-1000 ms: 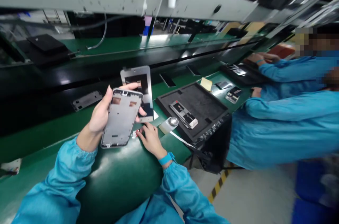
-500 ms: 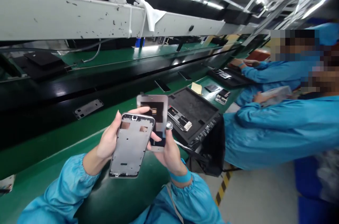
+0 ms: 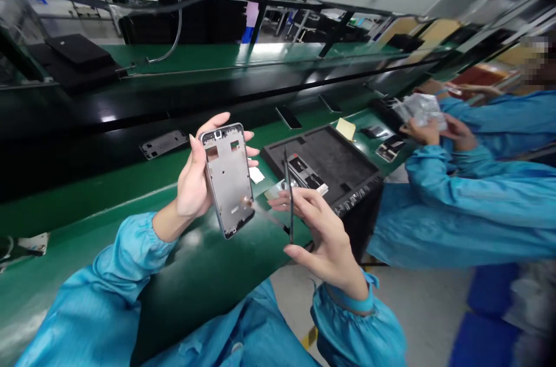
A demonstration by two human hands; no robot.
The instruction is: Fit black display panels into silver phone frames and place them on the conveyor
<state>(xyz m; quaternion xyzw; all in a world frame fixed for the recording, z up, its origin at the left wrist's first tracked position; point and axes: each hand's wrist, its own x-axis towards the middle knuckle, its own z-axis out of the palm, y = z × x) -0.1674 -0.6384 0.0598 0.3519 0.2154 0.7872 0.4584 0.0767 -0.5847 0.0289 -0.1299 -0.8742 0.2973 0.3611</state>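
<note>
My left hand (image 3: 193, 179) is closed round the edges of a grey metal phone frame (image 3: 230, 187), with cut-outs near its top and small holes. The frame is tilted, its flat inner face towards me. To the right, my right hand (image 3: 324, 234) grips a thin dark phone panel (image 3: 290, 199) between thumb and fingers, turned nearly edge-on so that its faces barely show. A narrow strip (image 3: 271, 217) runs from the panel's lower end towards the frame; whether it touches the frame I cannot tell. Behind the right fingers lies a small, partly hidden pale item (image 3: 275, 188).
A black foam tray (image 3: 347, 161) holding stacked phone parts (image 3: 306, 173) lies right of my hands. Another phone frame (image 3: 164, 144) and a dark phone (image 3: 289, 117) lie beyond. A yellow note (image 3: 346, 128) sits behind the tray. Co-workers in blue sleeves (image 3: 473, 182) work at right.
My hands have moved apart. The panel, earlier behind the frame with its face visible, is now edge-on to the right. The view has shifted down, and a nearby co-worker now handles a clear bag over the bench.
</note>
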